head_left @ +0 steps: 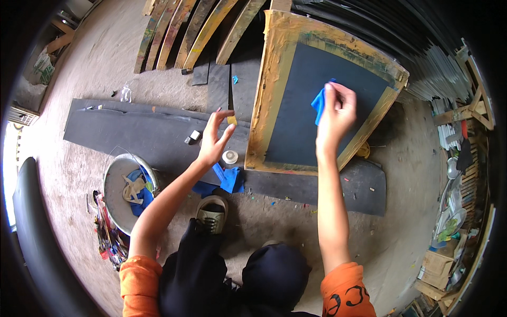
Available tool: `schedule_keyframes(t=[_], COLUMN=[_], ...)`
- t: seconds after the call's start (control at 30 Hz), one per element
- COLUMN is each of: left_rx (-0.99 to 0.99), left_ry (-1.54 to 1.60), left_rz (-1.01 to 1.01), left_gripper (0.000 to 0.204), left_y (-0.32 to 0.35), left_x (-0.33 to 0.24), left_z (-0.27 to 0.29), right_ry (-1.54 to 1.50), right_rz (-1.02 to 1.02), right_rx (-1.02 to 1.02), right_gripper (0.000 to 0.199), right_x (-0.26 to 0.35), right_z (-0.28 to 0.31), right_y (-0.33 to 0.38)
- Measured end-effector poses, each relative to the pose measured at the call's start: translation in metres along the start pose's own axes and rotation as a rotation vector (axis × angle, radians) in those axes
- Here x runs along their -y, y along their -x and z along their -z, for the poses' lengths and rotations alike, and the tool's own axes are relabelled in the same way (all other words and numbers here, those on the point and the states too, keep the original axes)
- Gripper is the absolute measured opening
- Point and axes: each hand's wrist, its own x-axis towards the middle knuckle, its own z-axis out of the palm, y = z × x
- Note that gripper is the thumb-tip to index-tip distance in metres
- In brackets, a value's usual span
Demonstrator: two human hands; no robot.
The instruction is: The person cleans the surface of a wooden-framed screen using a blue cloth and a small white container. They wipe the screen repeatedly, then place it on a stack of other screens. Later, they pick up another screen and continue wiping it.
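Observation:
A large wooden frame (274,68) smeared with yellow paint leans upright in front of me, with dark mesh (317,100) stretched across it. My right hand (336,111) presses a blue cloth (318,103) against the upper part of the mesh. My left hand (214,138) hovers to the left of the frame with fingers apart, pinching a small yellow scrap (232,120) between thumb and finger. Below that hand sit a small white roll (229,156) and a crumpled blue cloth (229,178) on a dark mat (132,132).
A metal bucket (113,182) with rags stands at my left, colourful rags beside it. More paint-stained wooden frames (185,31) lean at the back. My shoe (212,214) rests on the dirt floor. Shelves with clutter (454,201) fill the right side.

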Motion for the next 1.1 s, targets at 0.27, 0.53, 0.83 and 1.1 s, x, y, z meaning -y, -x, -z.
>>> schedule_keyframes(t=[0.27,0.53,0.83,1.1], left_rx=[-0.245,-0.355,-0.372,-0.374], left_ry=[0.301,0.026,-0.002,0.026], left_rz=[-0.109,-0.018,0.01,-0.025], left_gripper=[0.037,0.025,0.025,0.024], left_y=[-0.06,-0.059,-0.058,-0.059], left_x=[-0.043,-0.046,-0.048,-0.046], left_z=[-0.064,-0.079,-0.081,-0.082], right_ry=[0.739,0.951,0.967,0.853], right_rz=[0.594,0.872,0.809,0.748], right_rx=[0.349,0.572,0.379,0.361], right_gripper=[0.05,0.073,0.057,0.06], right_x=[-0.027,-0.052,-0.033,-0.042], right_z=[0.016,0.02,0.009,0.002], right_y=[0.009,-0.018,-0.018,-0.012])
